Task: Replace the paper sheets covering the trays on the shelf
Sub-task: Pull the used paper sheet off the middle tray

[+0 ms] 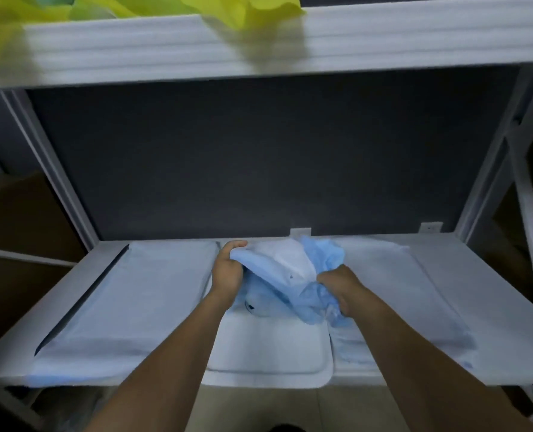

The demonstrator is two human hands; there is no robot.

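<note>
Left hand [226, 271] and right hand [337, 288] grip blue sheet [319, 257], seemingly above white tray [268, 347].

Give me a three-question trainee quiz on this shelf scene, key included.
1. Which tray on the lower shelf shows a bare white surface? A left, B middle, C right.
2. True or false: the left hand and the right hand both grip the crumpled blue sheet.
3. Fill in: the sheets lying on the upper shelf are ____ in colour.
Key: 1 B, the middle tray. 2 True. 3 Yellow.
</note>
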